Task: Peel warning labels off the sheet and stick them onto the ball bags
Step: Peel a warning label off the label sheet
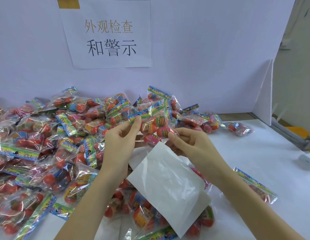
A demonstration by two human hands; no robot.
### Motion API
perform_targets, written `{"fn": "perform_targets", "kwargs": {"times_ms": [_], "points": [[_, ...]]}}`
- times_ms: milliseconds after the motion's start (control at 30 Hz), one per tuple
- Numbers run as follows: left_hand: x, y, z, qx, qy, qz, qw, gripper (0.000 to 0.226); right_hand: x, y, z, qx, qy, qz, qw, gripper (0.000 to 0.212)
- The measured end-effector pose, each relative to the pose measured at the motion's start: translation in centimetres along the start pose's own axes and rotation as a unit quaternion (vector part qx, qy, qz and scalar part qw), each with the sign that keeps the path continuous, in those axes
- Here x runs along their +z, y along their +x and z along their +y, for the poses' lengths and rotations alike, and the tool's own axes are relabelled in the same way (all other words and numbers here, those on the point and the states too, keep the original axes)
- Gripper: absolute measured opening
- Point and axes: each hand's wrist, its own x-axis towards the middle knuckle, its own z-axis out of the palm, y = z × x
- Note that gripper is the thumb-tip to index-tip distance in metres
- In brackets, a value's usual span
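You hold one bag of balls [153,126] up in front of you, above the near middle of the table [254,163], between both hands. Your left hand [120,142] pinches the bag's colourful header strip at its left end, thumb and forefinger closed on the strip, the bag hanging to the right of those fingers. Your right hand [190,144] grips the clear plastic at the bag's lower right corner, fingers curled in on it, so the orange and pink balls sit between your two hands and a little farther from you than either palm. The white label sheet [166,182] lies just below your hands, tilted, its top corner tucked under the bag and close against your right fingers; whether that hand also holds the sheet, you cannot tell from here. A big heap of bags [47,144] covers the left and far side of the table, and more bags lie under the sheet near you. One lone bag [256,186] rests on the right, well apart from your right hand. A paper sign [109,33] hangs on the far wall.
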Motion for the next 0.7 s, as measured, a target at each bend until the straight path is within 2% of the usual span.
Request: {"fn": "perform_targets", "kwargs": {"times_ms": [100,200,300,367,400,467,533,600,700], "points": [[0.0,0.5,0.0,-0.013,-0.013,-0.025,1.000,0.016,-0.4,0.1,0.3,-0.020,0.000,0.016,1.000,0.015],[-0.1,0.7,-0.4,0.015,0.016,-0.068,0.997,0.047,-0.8,0.1,0.3,-0.029,-0.029,-0.004,0.999,0.012],[-0.3,0.7,-0.4,0.086,0.037,-0.060,0.994,0.045,-1.1,0.4,0.1,0.020,0.038,-0.048,0.998,0.038],[-0.6,0.8,-0.3,0.115,0.047,-0.050,0.991,0.039,-2.2,0.4,-0.4,0.048,0.047,-0.136,0.988,0.060],[-0.7,0.8,-0.4,0.125,0.060,-0.044,0.989,0.034,-2.9,0.2,-0.6,0.046,0.007,-0.194,0.980,0.062],[-0.8,0.8,-0.6,0.142,0.079,-0.031,0.986,0.027,-4.1,-0.3,-0.9,0.051,-0.064,-0.316,0.945,0.055],[-0.7,0.8,-0.5,0.147,0.076,-0.036,0.985,0.024,-4.4,-0.5,-0.8,0.075,-0.081,-0.379,0.919,0.047],[-0.6,0.5,0.0,0.146,0.048,-0.062,0.986,0.024,-4.0,-0.4,-0.4,0.084,-0.099,-0.353,0.927,0.032],[-0.8,0.6,0.5,0.178,0.034,-0.058,0.982,0.023,-2.9,0.0,0.5,0.050,-0.095,-0.202,0.973,0.022]]}}
